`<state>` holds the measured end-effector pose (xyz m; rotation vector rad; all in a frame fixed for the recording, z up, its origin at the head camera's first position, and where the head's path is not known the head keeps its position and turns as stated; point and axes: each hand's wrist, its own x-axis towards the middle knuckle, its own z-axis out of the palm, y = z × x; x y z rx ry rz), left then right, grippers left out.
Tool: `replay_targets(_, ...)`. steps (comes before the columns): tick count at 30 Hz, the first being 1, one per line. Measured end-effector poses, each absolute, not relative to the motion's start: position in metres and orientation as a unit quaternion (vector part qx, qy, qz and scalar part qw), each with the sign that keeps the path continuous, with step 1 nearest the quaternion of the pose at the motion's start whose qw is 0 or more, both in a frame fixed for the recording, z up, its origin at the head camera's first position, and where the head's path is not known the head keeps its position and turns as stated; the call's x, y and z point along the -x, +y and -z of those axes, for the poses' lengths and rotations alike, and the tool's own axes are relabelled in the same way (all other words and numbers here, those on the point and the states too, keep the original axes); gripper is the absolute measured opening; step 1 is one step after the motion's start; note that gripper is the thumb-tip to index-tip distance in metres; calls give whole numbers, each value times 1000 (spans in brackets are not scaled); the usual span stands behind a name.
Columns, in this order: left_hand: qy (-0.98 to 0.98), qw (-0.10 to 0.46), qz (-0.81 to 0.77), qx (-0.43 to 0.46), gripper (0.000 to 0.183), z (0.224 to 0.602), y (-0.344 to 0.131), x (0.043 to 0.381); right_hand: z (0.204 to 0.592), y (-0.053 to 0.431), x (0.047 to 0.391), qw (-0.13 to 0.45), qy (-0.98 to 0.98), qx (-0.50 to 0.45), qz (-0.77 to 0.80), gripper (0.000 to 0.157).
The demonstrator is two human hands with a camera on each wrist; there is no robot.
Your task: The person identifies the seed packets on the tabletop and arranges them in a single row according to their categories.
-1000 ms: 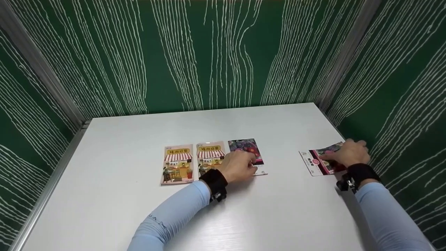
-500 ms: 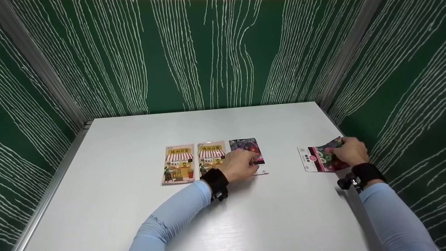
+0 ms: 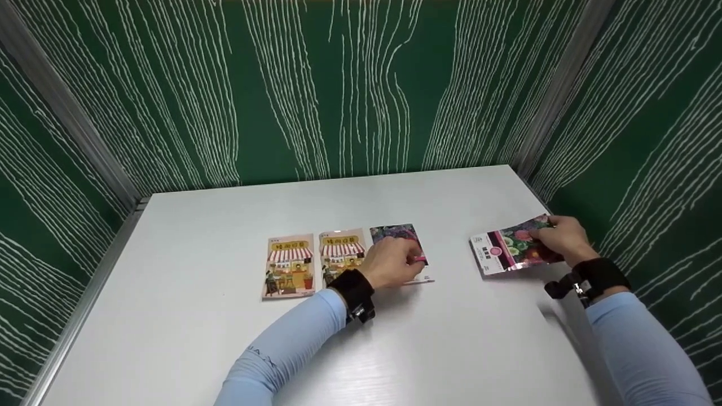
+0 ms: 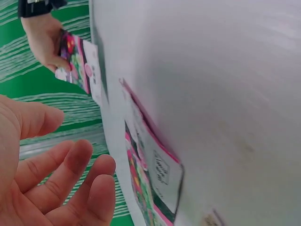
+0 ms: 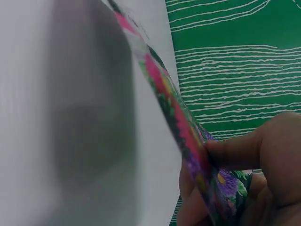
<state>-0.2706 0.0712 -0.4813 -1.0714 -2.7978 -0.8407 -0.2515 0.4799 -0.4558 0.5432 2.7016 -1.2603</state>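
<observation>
My right hand (image 3: pixel 564 237) pinches the flower-printed seed packet (image 3: pixel 522 234) at its right end, between thumb and fingers. That packet is tilted, raised off the table, with its shadow beside it in the right wrist view (image 5: pixel 171 113). My left hand (image 3: pixel 389 262) hovers over another flower-printed seed packet (image 3: pixel 396 232), partly covering it. In the left wrist view its fingers (image 4: pixel 77 157) are loosely bent, apart from the packet (image 4: pixel 162 176) on the table. Left of that hand lie two pink seed packets with striped awnings, one outer (image 3: pixel 290 265) and one inner (image 3: pixel 341 248).
The white table (image 3: pixel 169 316) is bounded by green walls (image 3: pixel 282 113) with white wavy lines at the back and sides. Metal posts stand in the corners. The three packets on the table form a row, with bare table between them and the right hand's packet.
The right hand has lifted its flower-printed seed packet from flat on the table and brought it slightly left. My left hand has shifted only a little over its packet.
</observation>
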Motion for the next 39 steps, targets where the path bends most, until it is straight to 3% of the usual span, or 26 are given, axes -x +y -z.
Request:
replay_targets(7, -892, 7, 302, 337, 20, 478, 75, 271, 447, 466, 259, 79, 899, -148, 405, 77)
replay_targets(16, -878, -57, 379, 286, 26, 471, 79, 266, 436, 440, 265, 114, 916, -79, 378, 67)
replay_targets(27, -883, -54, 364, 292, 38, 464, 95, 262, 432, 410, 271, 158, 899, -8, 408, 49)
replay_targets(39, -866, -121, 378, 305, 40, 472, 115, 254, 427, 389, 274, 225, 863, 71, 447, 37)
